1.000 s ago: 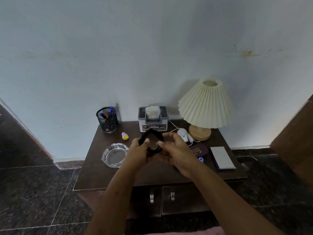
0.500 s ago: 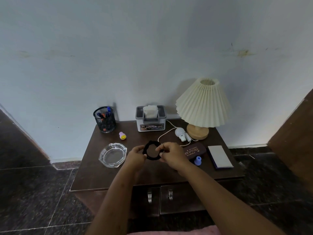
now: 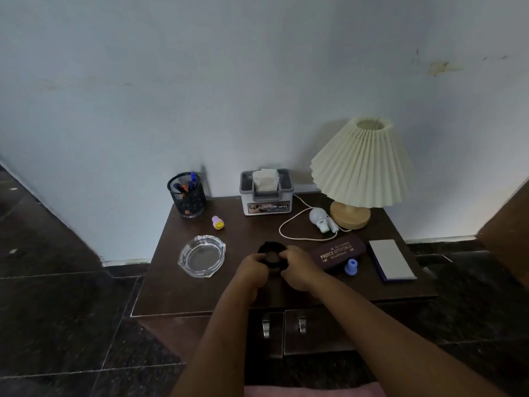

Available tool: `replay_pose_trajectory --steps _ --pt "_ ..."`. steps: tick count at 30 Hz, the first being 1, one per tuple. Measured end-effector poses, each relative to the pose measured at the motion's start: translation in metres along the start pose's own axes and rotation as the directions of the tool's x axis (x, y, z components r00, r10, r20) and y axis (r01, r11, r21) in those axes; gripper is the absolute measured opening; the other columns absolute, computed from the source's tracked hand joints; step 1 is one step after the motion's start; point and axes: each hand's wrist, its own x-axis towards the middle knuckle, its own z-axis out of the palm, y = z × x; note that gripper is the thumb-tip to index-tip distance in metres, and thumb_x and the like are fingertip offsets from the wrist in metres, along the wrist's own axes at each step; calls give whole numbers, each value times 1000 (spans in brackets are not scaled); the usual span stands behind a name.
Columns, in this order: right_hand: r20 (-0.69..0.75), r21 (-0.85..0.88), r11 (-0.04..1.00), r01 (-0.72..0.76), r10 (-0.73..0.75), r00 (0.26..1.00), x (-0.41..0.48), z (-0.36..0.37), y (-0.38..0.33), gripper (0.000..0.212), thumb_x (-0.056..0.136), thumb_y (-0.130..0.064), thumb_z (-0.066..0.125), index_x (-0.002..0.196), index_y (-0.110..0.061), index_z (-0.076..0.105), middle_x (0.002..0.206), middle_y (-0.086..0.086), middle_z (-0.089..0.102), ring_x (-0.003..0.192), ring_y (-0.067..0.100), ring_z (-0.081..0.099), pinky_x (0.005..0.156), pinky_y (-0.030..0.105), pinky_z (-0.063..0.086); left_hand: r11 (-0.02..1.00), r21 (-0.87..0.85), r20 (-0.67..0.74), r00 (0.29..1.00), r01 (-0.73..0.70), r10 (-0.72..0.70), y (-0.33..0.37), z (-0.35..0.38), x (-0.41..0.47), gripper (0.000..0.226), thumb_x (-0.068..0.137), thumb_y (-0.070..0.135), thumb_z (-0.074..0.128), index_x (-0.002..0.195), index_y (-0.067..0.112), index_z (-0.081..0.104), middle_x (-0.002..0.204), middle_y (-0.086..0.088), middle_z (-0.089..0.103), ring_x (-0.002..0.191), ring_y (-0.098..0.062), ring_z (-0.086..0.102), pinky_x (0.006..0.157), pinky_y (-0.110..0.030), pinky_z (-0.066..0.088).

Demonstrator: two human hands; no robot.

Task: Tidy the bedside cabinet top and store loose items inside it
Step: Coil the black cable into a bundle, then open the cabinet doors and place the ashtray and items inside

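Observation:
Both my hands hold a black coiled ring (image 3: 271,249), likely a cord or band, low over the middle of the dark wooden bedside cabinet top (image 3: 171,293). My left hand (image 3: 253,270) grips its left side and my right hand (image 3: 299,266) its right side. Loose on the top lie a glass ashtray (image 3: 201,256), a small pink and yellow smiley stamp (image 3: 218,223), a light bulb (image 3: 319,219), a maroon glasses case (image 3: 337,252), a small blue cap (image 3: 351,267) and a grey notebook (image 3: 390,259). The two cabinet doors (image 3: 315,333) below are closed.
At the back stand a black mesh pen holder (image 3: 187,194), a grey tissue box (image 3: 266,191) and a pleated lamp (image 3: 362,164) with a white cable (image 3: 286,224). The wall is right behind. Dark tiled floor surrounds the cabinet, with brown furniture (image 3: 506,230) at right.
My hands have come down from in front of the tissue box to just above the cabinet top, still holding the black ring, which now looks smaller and tighter.

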Motion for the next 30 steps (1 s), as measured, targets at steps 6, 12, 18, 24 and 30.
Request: replay_pose_trajectory --steps 6,12,18,24,30 --pt "50 -67 997 37 -33 998 -2 -2 -2 41 88 1 45 128 1 51 159 17 0 142 31 24 113 28 26 986 160 30 999 -35 31 -3 6 7 62 88 -1 47 146 14 29 143 -18 43 129 -36 43 108 -42 37" --pt "-58 -60 994 88 -92 994 -12 1 -4 41 87 2 46 128 3 53 153 18 27 138 30 32 110 27 25 969 220 47 994 -110 103 -4 7 1 65 87 -4 44 147 13 28 145 -15 41 130 -34 42 109 -40 35" --pt "90 450 878 -160 133 987 -39 -5 4 27 83 14 43 90 -2 64 90 15 62 84 31 65 84 39 55 904 386 -66 971 -186 228 -27 10 -20 67 87 7 53 147 9 23 150 -12 33 138 -25 33 112 -30 27" --pt "687 107 838 -535 328 649 -71 3 51 25 97 -4 32 105 -4 56 86 7 58 70 16 61 74 29 51 844 511 -112 962 -160 250 -34 32 -43 82 91 28 55 148 -1 4 156 -19 13 145 -30 12 117 -32 9" --pt "376 485 685 -544 399 837 -84 60 80 56 93 -8 47 144 -24 32 144 8 42 118 22 47 84 34 41 831 556 -167 975 -27 144 -44 57 -80 68 96 17 37 147 -3 -2 158 -17 -3 147 -31 -2 118 -39 12"
